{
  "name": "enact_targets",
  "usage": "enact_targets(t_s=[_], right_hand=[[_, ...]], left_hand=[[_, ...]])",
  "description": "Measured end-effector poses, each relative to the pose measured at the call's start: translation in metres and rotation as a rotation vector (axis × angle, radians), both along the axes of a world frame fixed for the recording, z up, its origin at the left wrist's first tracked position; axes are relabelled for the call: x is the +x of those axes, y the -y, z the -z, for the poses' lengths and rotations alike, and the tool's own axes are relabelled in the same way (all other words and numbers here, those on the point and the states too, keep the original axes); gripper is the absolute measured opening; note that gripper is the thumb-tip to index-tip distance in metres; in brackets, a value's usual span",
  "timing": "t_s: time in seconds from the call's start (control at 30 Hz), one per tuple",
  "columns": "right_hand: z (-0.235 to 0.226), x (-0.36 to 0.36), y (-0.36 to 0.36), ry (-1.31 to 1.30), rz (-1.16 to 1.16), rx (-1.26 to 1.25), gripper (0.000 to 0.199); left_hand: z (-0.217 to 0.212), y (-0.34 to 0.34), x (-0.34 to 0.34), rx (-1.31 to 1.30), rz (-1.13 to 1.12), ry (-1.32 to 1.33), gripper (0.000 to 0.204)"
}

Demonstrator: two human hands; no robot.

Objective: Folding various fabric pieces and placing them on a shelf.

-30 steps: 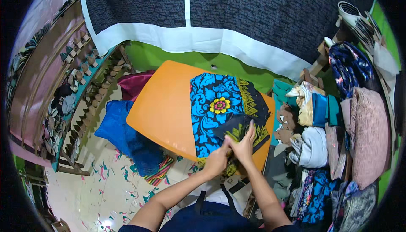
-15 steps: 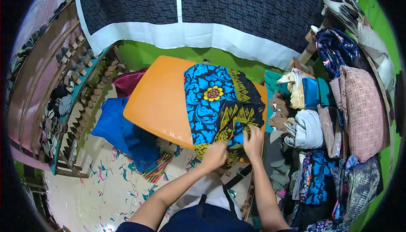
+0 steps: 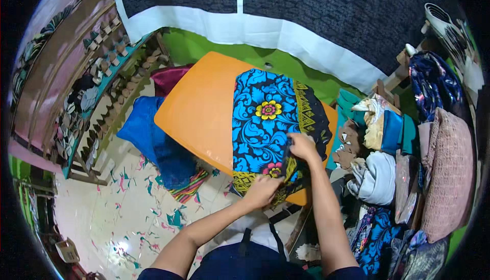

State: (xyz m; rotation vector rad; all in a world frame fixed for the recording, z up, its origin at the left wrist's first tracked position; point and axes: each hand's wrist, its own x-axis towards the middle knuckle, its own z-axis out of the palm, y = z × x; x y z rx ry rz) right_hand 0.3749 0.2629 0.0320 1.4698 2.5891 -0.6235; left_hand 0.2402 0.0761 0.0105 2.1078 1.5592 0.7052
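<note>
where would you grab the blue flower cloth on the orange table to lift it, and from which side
Probably pinch the blue floral cloth at its near edge, where it hangs over the front rim of the orange table. That edge is free, while the rest lies flat with nothing to pinch. Come from the person's side: the left hand rests at that edge and the right hand further up.

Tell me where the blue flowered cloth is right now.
In the head view, the blue flowered cloth lies spread over the right part of the orange table, under the left hand and right hand.
</note>
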Motion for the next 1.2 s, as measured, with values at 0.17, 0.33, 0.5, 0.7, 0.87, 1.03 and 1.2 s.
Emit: enact_targets(t_s=[0.17, 0.33, 0.5, 0.7, 0.87, 1.03, 1.2], right_hand=[[-0.005, 0.063, 0.036, 0.487, -0.083, -0.301, 0.025], [-0.013, 0.019, 0.052, 0.422, -0.164, 0.272, 0.018], [0.015, -0.092, 0.065, -0.353, -0.471, 0.152, 0.027], [0.056, -0.135, 0.059, -0.248, -0.941, 0.311, 0.027], [0.061, -0.151, 0.045, -0.236, -1.036, 0.379, 0.021], [0.048, -0.172, 0.031, -0.316, -0.916, 0.378, 0.015], [0.039, -0.187, 0.028, -0.394, -0.866, 0.317, 0.011]], left_hand=[[0.028, 0.05, -0.005, 0.123, 0.151, 0.105, 0.041], [0.023, 0.048, -0.026, -0.047, -0.325, 0.054, 0.034], [0.046, 0.037, -0.064, 0.037, -0.555, 0.028, 0.029], [0.053, 0.033, -0.074, 0.038, -0.441, -0.323, 0.019], [0.057, 0.038, -0.093, 0.136, -0.48, -0.33, 0.018], [0.049, 0.051, -0.116, 0.182, -0.576, -0.386, 0.021], [0.05, 0.078, -0.132, 0.176, -0.662, -0.406, 0.024]])
